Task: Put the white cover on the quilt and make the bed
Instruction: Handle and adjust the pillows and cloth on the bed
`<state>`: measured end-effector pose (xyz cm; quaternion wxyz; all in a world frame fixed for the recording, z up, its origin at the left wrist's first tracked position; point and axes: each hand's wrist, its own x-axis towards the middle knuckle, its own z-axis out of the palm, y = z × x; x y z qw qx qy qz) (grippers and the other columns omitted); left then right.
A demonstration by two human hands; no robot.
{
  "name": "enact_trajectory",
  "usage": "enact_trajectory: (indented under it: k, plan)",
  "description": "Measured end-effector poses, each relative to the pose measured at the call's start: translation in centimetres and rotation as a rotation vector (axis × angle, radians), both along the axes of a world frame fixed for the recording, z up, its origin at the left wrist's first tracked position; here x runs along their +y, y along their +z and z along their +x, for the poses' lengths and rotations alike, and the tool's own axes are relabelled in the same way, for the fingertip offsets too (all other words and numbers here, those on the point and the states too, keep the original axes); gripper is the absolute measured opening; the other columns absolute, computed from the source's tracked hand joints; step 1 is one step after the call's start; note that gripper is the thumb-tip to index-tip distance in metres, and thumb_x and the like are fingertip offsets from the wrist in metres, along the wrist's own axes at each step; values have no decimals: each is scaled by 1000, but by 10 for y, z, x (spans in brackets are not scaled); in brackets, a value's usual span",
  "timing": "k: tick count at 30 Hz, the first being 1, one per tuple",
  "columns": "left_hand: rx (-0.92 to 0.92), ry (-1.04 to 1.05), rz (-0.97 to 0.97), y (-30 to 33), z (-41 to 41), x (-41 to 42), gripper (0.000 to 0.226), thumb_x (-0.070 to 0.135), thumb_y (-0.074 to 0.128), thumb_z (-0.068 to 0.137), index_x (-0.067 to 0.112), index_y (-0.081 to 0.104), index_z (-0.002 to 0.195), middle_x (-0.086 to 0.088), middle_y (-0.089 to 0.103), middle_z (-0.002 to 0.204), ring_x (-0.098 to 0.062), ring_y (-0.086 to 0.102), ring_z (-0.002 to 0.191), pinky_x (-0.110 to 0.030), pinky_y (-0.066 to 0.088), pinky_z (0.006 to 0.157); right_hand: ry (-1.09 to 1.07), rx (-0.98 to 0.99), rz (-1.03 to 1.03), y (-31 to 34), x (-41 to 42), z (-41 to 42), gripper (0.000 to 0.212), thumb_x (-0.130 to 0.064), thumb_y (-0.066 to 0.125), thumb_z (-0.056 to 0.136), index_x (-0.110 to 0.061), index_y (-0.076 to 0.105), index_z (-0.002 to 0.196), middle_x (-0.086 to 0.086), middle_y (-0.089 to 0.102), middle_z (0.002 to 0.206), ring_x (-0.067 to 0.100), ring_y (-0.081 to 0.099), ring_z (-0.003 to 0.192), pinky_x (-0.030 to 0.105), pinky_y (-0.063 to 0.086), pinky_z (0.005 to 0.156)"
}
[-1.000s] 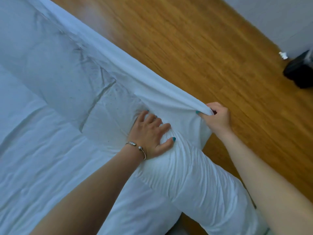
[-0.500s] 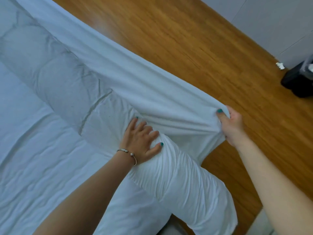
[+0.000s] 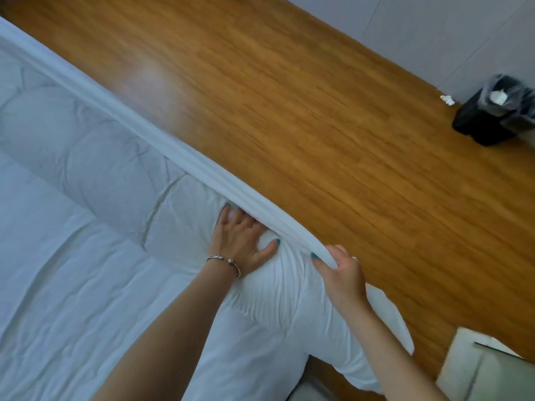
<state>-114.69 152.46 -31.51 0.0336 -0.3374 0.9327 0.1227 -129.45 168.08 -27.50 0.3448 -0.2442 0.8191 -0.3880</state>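
Soft daylight; floor point(image 3: 260, 82) glare; perhaps slight blur

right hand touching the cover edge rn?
Touching. The head view shows the right hand pinching the bunched edge of the white cover, thumb and fingers curled round it.

Bare forearms, teal-painted nails, silver beaded bangle point(image 3: 224, 260) on left wrist, no sleeves visible

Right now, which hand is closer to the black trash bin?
Right. The right hand grips the white cover's edge on the side toward the black trash bin; the left hand presses the quilt, farther away.
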Motion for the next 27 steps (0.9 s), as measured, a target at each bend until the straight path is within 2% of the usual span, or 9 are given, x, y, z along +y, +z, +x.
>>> enact_trajectory:
  k: [2, 4, 7, 10, 14, 19, 23, 25, 27]
  plan:
    - [22, -23, -38, 1, 2, 1, 56, 62, 37, 83, 26, 72, 107, 3, 72, 101, -25, 60, 112, -51, 28, 108, -45, 14, -56, 7, 9, 32, 22, -16, 68, 89, -36, 66, 80, -11, 64, 75, 2, 59, 71, 15, 45, 63]
    - [20, 1, -63, 5, 4, 0, 51, 63, 36, 79, 24, 69, 79, 3, 67, 74, -27, 64, 88, -47, 38, 95, -143, -36, -112, 7, 14, 58, 17, -18, 69, 88, -30, 69, 78, -6, 64, 66, 6, 56, 59, 22, 46, 57]
    - [-49, 33, -43, 18, 0, 0, 34, 54, 38, 79, 24, 39, 62, 10, 35, 59, -21, 50, 68, -37, 33, 75, -129, 180, -103, -4, 26, 78, 9, -33, 64, 82, -30, 71, 85, -14, 67, 67, 4, 60, 62, 30, 53, 58]
    - [-120, -3, 22, 22, -2, -5, 32, 44, 40, 84, 25, 27, 62, 10, 29, 61, -16, 38, 70, -32, 25, 71, -6, 401, -86, -27, 34, 74, 25, -34, 70, 80, -28, 69, 105, -21, 67, 81, 5, 65, 73, 34, 57, 58]
    - [411, -127, 130, 13, 27, -15, 34, 36, 47, 81, 20, 41, 52, 7, 43, 51, -18, 41, 53, -28, 27, 59, 47, 475, -20, -48, 31, 60, 54, -38, 86, 69, -29, 54, 112, -18, 61, 81, 12, 63, 65, 30, 51, 48]
    - [804, -234, -266, 34, 71, -1, 17, 27, 68, 77, 12, 75, 80, 0, 73, 88, -24, 68, 87, -35, 50, 82, 232, 850, -62, -70, 36, 72, 57, -8, 74, 67, -22, 50, 116, -3, 71, 76, 19, 63, 50, 25, 45, 41]
    - [62, -539, -151, 26, 44, -1, 108, 83, 62, 48, 16, 51, 131, -2, 55, 124, -25, 51, 119, -55, 25, 112, 234, 928, -99, -74, 39, 78, 62, -6, 83, 64, -19, 53, 116, -3, 67, 68, 15, 62, 50, 24, 46, 44]
    - [-109, -603, -113, 13, 35, 13, 109, 77, 74, 34, 16, 49, 120, -1, 54, 110, -23, 54, 100, -48, 33, 103, 230, 914, -97, -74, 41, 80, 63, -7, 87, 61, -19, 53, 113, -4, 67, 68, 15, 62, 50, 22, 44, 45]
    - [-24, -624, -144, 1, 39, 31, 83, 52, 85, 37, 17, 46, 102, 1, 54, 91, -21, 51, 80, -36, 35, 80, 209, 836, -89, -74, 45, 85, 58, -14, 88, 60, -21, 50, 104, -4, 65, 68, 16, 61, 50, 20, 42, 44]
